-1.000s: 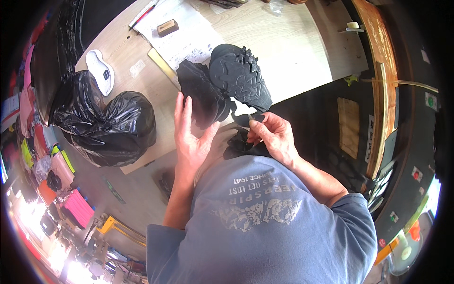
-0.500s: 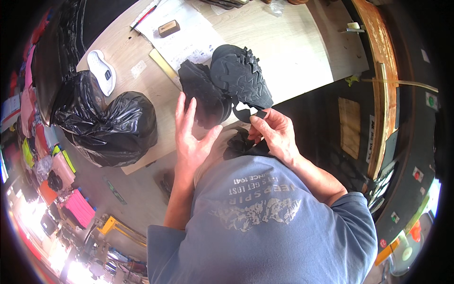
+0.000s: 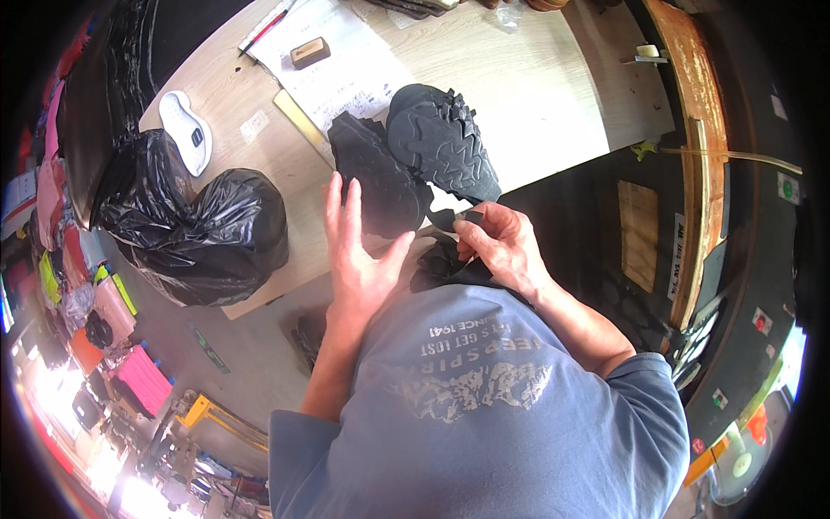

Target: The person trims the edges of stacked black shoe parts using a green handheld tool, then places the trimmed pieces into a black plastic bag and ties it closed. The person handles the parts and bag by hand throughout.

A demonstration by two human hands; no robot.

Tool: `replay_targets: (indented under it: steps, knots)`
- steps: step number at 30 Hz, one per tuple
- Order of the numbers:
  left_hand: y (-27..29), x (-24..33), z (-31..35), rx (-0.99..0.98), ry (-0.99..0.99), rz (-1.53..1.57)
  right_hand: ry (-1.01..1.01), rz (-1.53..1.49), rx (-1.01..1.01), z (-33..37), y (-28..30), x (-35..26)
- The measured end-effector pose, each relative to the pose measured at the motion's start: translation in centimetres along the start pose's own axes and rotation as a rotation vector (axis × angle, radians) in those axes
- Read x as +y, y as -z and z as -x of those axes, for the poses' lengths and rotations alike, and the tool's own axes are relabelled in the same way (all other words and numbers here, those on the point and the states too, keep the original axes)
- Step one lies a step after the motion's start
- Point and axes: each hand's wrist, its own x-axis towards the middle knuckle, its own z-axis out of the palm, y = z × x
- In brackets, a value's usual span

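Note:
Two black rubber shoe soles lie side by side at the table's near edge. The right sole [image 3: 439, 143] shows a deep lugged tread, while the left sole [image 3: 373, 177] looks smoother and darker. Beside the left sole's near end is my left hand [image 3: 359, 264], fingers and thumb spread; whether a fingertip touches it I cannot tell. My right hand [image 3: 506, 246] pinches a small, thin black piece [image 3: 473, 223] between thumb and fingers, just below the treaded sole. Dark crumpled material [image 3: 439, 262] sits below that hand, against my shirt.
A tied black plastic bag [image 3: 229, 233] stands on the table [image 3: 540, 95] at left, near a white sole-shaped piece [image 3: 184, 130]. Written paper [image 3: 346, 73], a small wooden block [image 3: 309, 54] and a yellow strip [image 3: 303, 128] lie farther back. Dark racking with wooden boards [image 3: 638, 233] is at right.
My left hand has shifted slightly down and to the right. The black piece in my right hand has turned a little, and the pale gap beside it shows larger. The soles have barely moved.

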Motion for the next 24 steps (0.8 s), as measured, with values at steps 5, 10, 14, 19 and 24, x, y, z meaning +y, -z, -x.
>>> replay_targets:
  steps: [5,10,14,19,24]
  knots:
    - [-0.1,-0.7,-0.9,0.092,-0.072,-0.166,0.003,0.064,-0.018,-0.2,-0.3,-0.5]
    - [-0.6,-0.5,-0.9,0.129,-0.045,-0.143,0.04,0.056,-0.03,-0.3,-0.7,-0.8]
    - [-0.5,-0.2,-1.0,0.124,-0.044,-0.235,0.072,-0.008,0.025,-0.8,-0.8,-0.6]
    - [-0.4,0.1,-1.1,0.14,-0.017,-0.266,0.068,0.05,0.038,-1.4,-1.0,-0.2]
    - [-0.6,-0.7,-1.7,0.187,0.013,-0.17,0.091,0.073,0.045,-1.3,-1.0,-0.2]
